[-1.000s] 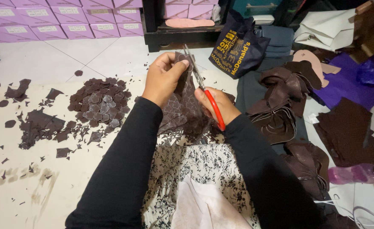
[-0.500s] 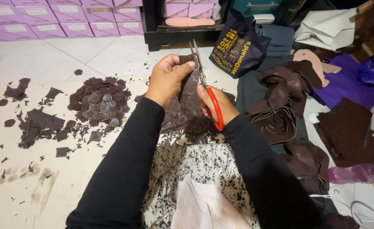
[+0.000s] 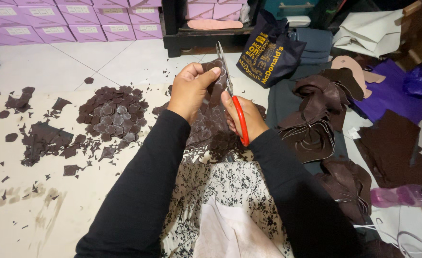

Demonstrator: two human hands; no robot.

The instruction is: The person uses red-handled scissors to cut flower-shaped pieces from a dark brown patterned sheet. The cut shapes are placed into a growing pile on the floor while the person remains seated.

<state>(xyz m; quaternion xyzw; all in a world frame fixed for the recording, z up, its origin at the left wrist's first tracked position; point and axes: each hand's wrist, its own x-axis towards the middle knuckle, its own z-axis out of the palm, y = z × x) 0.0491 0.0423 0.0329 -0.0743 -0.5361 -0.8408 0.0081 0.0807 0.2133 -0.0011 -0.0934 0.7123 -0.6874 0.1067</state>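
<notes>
Left hand (image 3: 189, 91) pinches a brown sheet (image 3: 211, 119) above the lap; right hand (image 3: 242, 117), closed on red scissors (image 3: 235, 102), has advanced the blades higher since a second ago.

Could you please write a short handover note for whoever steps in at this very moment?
Left hand: pinches the dark brown sheet up off the lap.
Right hand: grips red-handled scissors, blades pointing up along the sheet's edge.
Done: a pile of cut brown pieces lies on the floor to the left, with offcuts beside it.
Left: the sheet in hand shows more outlined shapes uncut; further brown material is heaped on the right.
</notes>
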